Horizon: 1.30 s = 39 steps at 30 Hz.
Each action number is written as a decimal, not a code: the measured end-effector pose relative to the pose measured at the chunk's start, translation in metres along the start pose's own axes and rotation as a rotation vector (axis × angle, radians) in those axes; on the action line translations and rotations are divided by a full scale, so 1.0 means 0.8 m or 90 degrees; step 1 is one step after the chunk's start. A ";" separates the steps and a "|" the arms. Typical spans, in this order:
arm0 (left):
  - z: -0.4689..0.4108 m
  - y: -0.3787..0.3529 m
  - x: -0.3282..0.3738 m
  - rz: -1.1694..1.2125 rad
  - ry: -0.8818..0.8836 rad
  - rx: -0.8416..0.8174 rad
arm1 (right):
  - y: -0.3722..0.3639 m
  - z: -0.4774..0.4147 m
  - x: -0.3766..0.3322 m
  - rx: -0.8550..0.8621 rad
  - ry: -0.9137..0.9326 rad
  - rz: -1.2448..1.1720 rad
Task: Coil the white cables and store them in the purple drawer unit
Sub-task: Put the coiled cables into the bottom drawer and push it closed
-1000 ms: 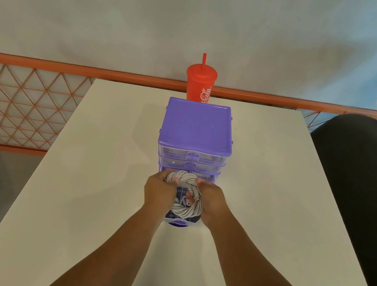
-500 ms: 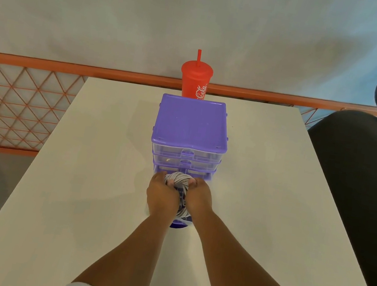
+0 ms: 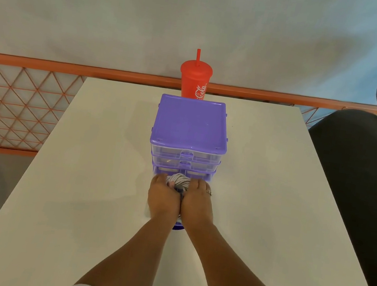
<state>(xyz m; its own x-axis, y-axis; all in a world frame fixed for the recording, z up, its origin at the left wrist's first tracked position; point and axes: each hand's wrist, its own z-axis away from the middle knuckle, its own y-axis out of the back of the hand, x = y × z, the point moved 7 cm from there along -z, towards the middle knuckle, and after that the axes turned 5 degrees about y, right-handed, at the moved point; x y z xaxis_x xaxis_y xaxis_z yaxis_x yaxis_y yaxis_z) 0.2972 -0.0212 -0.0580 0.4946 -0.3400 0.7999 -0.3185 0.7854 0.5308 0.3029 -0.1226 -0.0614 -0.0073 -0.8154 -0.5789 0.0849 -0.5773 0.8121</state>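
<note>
Fingers (image 3: 159, 179) of the left hand (image 3: 163, 199) and right hand (image 3: 197, 205) curl tight round the coiled bundle of white cable (image 3: 180, 180), pressed low into the pulled-out bottom drawer (image 3: 178, 227) of the purple plastic drawer unit (image 3: 190, 123) on the white table (image 3: 103, 179). Light, soft and springy, it would likely unwind if released, so squeezing across the loops from both sides suits. A second ago it was an open ring between parted hands; now the hands touch.

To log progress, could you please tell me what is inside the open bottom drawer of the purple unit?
A white cable coil, held by the left hand and right hand; they cover the rest of the drawer.
</note>
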 end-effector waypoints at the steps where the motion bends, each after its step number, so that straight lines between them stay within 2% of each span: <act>1: 0.000 -0.001 0.000 -0.002 0.002 0.000 | 0.002 -0.001 -0.001 -0.013 0.004 0.029; 3: 0.001 -0.001 0.001 -0.045 0.001 -0.003 | 0.009 -0.004 -0.005 -0.049 0.018 0.127; 6: 0.000 -0.003 0.007 -0.236 -0.046 -0.031 | 0.018 -0.009 -0.003 -0.063 0.066 0.280; 9: 0.000 -0.005 0.015 -0.444 -0.120 -0.065 | 0.021 -0.008 0.004 -0.068 0.072 0.306; 14: 0.002 -0.006 0.020 -0.567 -0.216 -0.072 | 0.020 -0.004 0.002 -0.091 0.130 0.296; 18: 0.004 -0.015 0.026 -0.608 -0.289 -0.097 | 0.018 -0.006 0.007 -0.124 0.154 0.272; 24: -0.001 -0.018 0.030 -0.636 -0.286 -0.135 | 0.018 -0.012 0.011 -0.159 0.163 0.253; 39: 0.001 -0.016 0.016 -0.506 -0.279 -0.117 | 0.011 -0.018 0.007 -0.176 0.133 0.214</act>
<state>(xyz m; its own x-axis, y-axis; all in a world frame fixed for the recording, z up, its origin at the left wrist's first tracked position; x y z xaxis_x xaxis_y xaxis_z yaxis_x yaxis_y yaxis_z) 0.3066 -0.0357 -0.0544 0.1510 -0.9498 0.2740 0.1352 0.2944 0.9461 0.3176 -0.1315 -0.0589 0.2639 -0.9121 -0.3136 0.3108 -0.2274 0.9229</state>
